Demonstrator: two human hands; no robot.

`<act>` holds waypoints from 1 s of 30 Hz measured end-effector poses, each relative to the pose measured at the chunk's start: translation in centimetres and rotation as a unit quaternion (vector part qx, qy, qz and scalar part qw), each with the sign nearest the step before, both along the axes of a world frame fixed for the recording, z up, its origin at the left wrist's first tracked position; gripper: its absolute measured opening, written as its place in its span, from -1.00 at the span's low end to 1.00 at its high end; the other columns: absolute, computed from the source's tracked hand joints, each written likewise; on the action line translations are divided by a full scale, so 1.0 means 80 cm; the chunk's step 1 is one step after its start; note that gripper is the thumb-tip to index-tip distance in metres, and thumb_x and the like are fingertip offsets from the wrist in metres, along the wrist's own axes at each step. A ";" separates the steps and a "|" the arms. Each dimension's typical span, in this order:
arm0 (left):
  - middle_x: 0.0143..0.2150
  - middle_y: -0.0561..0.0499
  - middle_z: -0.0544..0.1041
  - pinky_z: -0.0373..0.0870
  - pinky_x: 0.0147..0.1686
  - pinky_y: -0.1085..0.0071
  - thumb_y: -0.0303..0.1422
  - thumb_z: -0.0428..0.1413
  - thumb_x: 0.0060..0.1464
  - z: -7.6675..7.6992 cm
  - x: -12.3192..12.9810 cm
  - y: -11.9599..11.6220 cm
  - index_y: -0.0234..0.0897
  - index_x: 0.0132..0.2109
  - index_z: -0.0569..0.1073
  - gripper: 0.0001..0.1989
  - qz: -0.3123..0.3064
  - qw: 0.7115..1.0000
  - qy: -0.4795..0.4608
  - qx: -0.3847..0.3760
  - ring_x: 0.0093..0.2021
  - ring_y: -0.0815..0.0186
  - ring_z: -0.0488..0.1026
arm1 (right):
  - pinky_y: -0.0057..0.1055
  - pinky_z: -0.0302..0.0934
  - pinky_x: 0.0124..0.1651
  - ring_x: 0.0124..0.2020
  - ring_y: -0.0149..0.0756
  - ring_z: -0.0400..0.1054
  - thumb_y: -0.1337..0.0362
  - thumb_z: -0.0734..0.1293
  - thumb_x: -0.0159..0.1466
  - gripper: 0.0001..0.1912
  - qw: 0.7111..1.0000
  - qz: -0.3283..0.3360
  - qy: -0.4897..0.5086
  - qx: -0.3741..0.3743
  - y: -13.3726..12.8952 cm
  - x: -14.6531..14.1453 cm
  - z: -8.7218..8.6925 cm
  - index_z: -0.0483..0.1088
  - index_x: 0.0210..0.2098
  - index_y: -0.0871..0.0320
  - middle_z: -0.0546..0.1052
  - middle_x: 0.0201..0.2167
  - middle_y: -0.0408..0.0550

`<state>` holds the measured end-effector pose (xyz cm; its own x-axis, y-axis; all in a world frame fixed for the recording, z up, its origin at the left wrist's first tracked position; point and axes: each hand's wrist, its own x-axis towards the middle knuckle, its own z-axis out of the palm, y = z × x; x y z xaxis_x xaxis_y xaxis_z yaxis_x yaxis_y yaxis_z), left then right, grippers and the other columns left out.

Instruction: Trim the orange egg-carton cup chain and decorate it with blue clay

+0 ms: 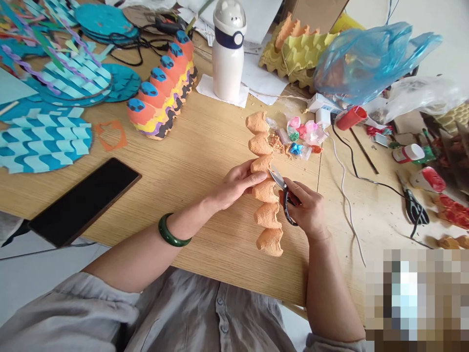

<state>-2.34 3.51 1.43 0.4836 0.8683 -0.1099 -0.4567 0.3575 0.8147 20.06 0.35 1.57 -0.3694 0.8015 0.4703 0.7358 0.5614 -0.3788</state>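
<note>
An orange egg carton strip with several cups in a row is held up over the table, running away from me. My left hand grips it near the middle, thumb on top and fingers underneath. In my right hand is a pair of scissors with dark handles. Their blades, slightly apart, meet the strip's right edge around its third cup. Small orange scraps lie just beyond, among shiny wrapped bits in pink, green and blue.
A painted egg carton caterpillar, a white bottle and a phone rest on the table. Blue woven paper discs fill the left. Cables, another pair of scissors and paint pots lie right. Yellow egg trays stand behind.
</note>
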 end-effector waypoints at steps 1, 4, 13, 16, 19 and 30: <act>0.09 -0.10 0.63 0.58 -0.03 0.28 -0.13 0.35 0.08 0.001 0.000 0.000 -0.26 0.04 0.51 -0.54 -0.004 1.000 -0.002 -0.005 0.07 0.10 0.59 | -0.46 0.22 -0.43 -0.52 -0.42 0.30 0.34 0.38 0.35 -0.63 1.000 -0.002 0.000 -0.007 -0.001 -0.001 0.001 0.51 0.14 0.15 0.54 -0.40 -0.09; 0.09 -0.11 0.63 0.59 -0.04 0.28 -0.14 0.35 0.09 0.000 -0.001 0.000 -0.26 0.06 0.49 -0.53 -0.006 1.000 -0.004 -0.010 0.11 0.07 0.58 | -0.47 0.22 -0.42 -0.53 -0.42 0.30 0.32 0.36 0.35 -0.66 0.999 -0.016 -0.009 -0.027 -0.003 -0.003 0.003 0.53 0.11 0.17 0.55 -0.42 -0.10; 0.11 -0.12 0.63 0.59 -0.02 0.28 -0.09 0.35 0.08 -0.011 0.000 0.003 -0.28 0.05 0.53 -0.51 -0.002 1.000 0.009 -0.018 0.11 0.06 0.59 | -0.49 0.16 -0.45 -0.56 -0.45 0.32 0.26 0.37 0.35 -0.75 0.998 -0.064 -0.023 -0.009 -0.003 -0.008 -0.003 0.59 -0.02 0.13 0.54 -0.51 -0.15; 0.08 -0.11 0.64 0.60 -0.05 0.28 -0.08 0.36 0.06 -0.008 0.001 0.002 -0.27 0.03 0.53 -0.51 0.010 1.000 0.011 -0.020 0.09 0.06 0.60 | -0.45 0.20 -0.42 -0.52 -0.40 0.35 0.21 0.37 0.34 -0.73 0.997 -0.071 0.005 -0.033 -0.001 -0.010 -0.006 0.56 0.00 0.10 0.55 -0.47 -0.12; 0.01 -0.10 0.65 0.61 -0.12 0.32 -0.11 0.37 0.06 -0.006 0.002 0.000 -0.27 0.01 0.53 -0.54 0.019 1.000 0.016 -0.011 0.04 0.10 0.62 | -0.41 0.24 -0.39 -0.50 -0.37 0.32 0.15 0.40 0.30 -0.68 0.992 -0.095 0.046 -0.072 0.001 -0.012 -0.006 0.50 0.02 0.09 0.53 -0.44 -0.14; 0.04 -0.10 0.62 0.56 -0.12 0.39 -0.20 0.42 0.01 -0.015 0.007 -0.003 -0.27 0.11 0.43 -0.43 0.071 0.997 0.031 0.004 0.01 0.19 0.60 | -0.38 0.21 -0.38 -0.49 -0.35 0.28 0.33 0.34 0.31 -0.74 0.999 -0.052 0.010 -0.015 0.001 -0.017 -0.001 0.48 -0.01 0.13 0.47 -0.46 -0.15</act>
